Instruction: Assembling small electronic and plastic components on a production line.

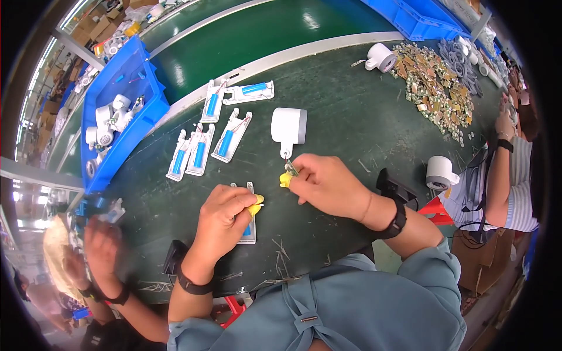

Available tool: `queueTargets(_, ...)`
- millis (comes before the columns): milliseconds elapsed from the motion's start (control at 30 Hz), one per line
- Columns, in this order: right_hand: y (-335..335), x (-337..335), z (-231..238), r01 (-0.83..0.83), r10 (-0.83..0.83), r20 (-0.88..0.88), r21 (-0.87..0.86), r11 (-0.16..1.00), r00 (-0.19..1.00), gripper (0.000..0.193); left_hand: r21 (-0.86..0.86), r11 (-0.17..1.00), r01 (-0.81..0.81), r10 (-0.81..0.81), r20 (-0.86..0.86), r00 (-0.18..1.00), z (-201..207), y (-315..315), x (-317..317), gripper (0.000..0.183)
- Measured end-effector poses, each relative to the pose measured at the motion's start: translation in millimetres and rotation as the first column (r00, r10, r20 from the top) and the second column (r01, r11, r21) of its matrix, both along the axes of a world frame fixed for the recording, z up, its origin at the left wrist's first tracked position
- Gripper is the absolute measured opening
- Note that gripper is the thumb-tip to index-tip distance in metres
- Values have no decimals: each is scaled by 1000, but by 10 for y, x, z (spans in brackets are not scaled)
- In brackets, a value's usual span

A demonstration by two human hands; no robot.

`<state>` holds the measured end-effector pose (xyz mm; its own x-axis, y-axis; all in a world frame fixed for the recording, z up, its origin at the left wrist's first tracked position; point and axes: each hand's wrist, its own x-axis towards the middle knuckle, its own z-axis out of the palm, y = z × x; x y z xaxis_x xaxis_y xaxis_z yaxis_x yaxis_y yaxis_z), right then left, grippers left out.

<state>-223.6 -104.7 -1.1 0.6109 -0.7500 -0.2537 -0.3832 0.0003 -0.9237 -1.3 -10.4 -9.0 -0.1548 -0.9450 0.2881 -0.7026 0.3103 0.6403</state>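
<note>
My right hand point(331, 186), with a yellow finger cot on it, pinches a small green circuit board point(291, 168). Just beyond the board lies a white cylindrical housing point(287, 125) with a grey rim; its narrow neck points at the board, and a thin wire seems to join them. My left hand point(221, 221) is closed over a white half-shell with a blue battery cell point(248, 233), which it partly hides. Its yellow-covered fingertips press together; what they hold, if anything, is too small to make out.
Several open white shells with blue cells point(227, 140) lie ahead to the left. A blue crate point(153, 96) holds white housings. A heap of circuit boards point(436, 88) and grey cables point(462, 64) sit far right, with more housings point(440, 173) nearby. Co-workers' hands point(100, 248) work at both sides.
</note>
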Motion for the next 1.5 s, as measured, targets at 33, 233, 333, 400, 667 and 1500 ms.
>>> queueTargets(33,4,33,-61,-15,12,42,79,997,999,19,-3,1000,1,-1,-10,1000,-1,-6,9,23)
queueTargets(233,196,141,-102,-132,55,193,413,901,980,15,47,999,15,-10,-93,996,-14,21,64,25)
queueTargets(333,271,195,-117,-228,117,251,478,848,961,15,16,1000,20,-19,-88,996,-41,45,57,27)
queueTargets(400,275,214,-122,-255,146,252,479,840,957,14,-29,999,17,-19,-66,998,-46,50,25,26)
queueTargets(667,280,209,-71,-198,101,221,479,856,970,12,-72,997,29,-29,10,1000,57,111,-77,27)
queueTargets(1500,299,171,-154,-253,56,354,538,804,934,20,261,965,14,88,-376,922,67,169,-35,24)
